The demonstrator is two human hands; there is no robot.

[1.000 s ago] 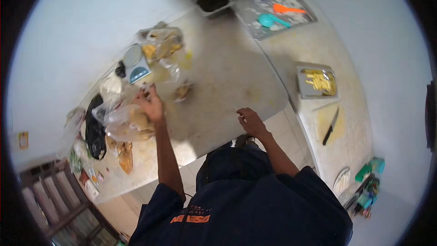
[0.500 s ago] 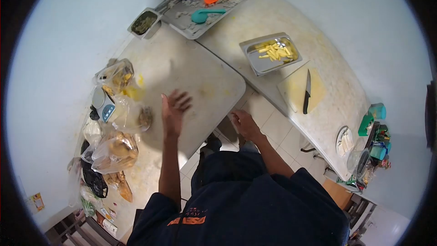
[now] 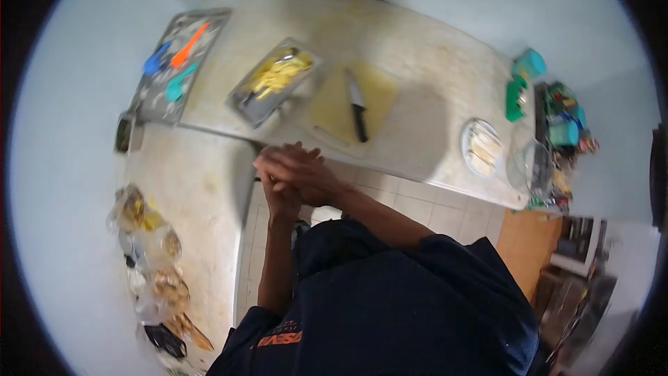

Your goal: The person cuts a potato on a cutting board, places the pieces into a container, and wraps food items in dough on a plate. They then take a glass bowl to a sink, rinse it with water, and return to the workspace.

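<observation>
My right hand (image 3: 306, 175) lies across my left hand (image 3: 282, 203), palm side against it, in front of the table corner. The right fingers are stretched out over the left hand, somewhat blurred. Fingertips of the left hand poke out beyond them, and the rest of it is largely covered. I see no object in either hand. Just beyond them are a yellowish cutting board (image 3: 330, 108) with a black-handled knife (image 3: 358, 115) on it, and a metal pan (image 3: 259, 110) of cut yellow sticks (image 3: 277, 78).
At left, a metal tray (image 3: 156, 101) holds blue, orange and teal scoops. Plastic bags (image 3: 167, 292) of food line the left table. To the right stand a plate (image 3: 470, 157) of pale pieces, a clear bowl (image 3: 518, 167) and a green container (image 3: 515, 97).
My hands were apart, the left spread over the left table; now they are together. My view has turned right, so the board, knife and pan appear further left.
</observation>
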